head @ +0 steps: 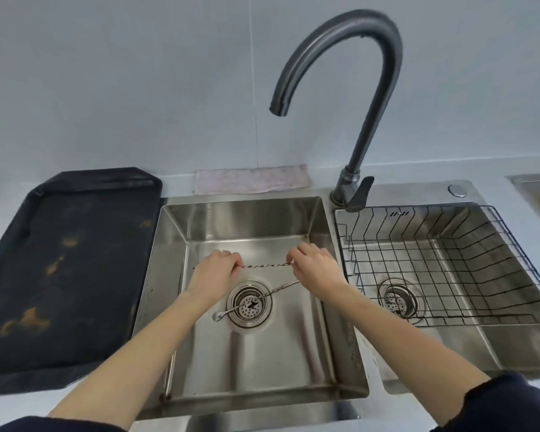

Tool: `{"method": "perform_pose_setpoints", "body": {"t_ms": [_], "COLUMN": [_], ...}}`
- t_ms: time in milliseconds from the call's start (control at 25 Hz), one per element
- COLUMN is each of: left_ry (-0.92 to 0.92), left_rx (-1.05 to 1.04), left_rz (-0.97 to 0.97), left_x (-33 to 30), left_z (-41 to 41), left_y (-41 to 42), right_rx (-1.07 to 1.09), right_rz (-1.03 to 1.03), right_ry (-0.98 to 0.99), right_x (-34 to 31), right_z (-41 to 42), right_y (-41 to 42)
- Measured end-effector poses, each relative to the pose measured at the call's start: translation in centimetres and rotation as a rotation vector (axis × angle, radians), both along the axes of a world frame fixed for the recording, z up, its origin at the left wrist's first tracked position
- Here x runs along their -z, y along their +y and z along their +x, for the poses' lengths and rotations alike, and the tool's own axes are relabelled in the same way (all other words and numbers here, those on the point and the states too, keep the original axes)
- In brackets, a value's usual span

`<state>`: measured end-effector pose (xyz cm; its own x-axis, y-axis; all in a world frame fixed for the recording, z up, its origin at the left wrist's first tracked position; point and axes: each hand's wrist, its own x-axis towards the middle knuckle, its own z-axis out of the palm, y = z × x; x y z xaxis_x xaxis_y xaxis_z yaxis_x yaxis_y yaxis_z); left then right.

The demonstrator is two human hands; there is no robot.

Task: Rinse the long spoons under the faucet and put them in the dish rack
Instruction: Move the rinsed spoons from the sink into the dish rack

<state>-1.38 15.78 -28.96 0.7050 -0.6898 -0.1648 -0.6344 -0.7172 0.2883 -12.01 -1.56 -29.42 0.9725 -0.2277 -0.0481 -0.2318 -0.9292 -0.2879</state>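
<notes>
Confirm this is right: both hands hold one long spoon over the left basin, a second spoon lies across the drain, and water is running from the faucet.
Not quite. In the head view the faucet is dry; nothing runs from its spout. The rest stands: left hand and right hand hold one long spoon over the left basin, the second spoon across the drain.

Above my left basin [256,363] there is open room under the faucet spout [279,107], which hangs high. A second spoon [256,299] lies across the drain [249,304]. The wire dish rack [443,266] in the right basin stands open-topped; the faucet lever [359,194] overhangs its near-left corner
</notes>
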Motion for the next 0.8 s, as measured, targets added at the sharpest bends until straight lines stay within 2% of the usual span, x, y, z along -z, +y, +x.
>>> {"method": "perform_pose_setpoints", "body": {"t_ms": [80,280,800], "left_ry": [-0.067,-0.260,-0.165], "left_rx": [0.043,0.141,0.333], "left_rz": [-0.020,-0.115,-0.155], "left_x": [-1.5,-4.4,-5.2], "left_z": [-0.5,-2.9,-10.5], "left_y": [-0.6,-3.6,-19.4], "right_rx": [-0.008,0.019,0.178], "right_rz": [-0.036,-0.063,-0.149], "right_ry": [-0.123,-0.183,-0.165], "right_x": [-1.3,-3.2,-4.2], "right_z": [-1.0,-3.9,-13.1], "right_y": [-0.6,-3.5,-18.0]}}
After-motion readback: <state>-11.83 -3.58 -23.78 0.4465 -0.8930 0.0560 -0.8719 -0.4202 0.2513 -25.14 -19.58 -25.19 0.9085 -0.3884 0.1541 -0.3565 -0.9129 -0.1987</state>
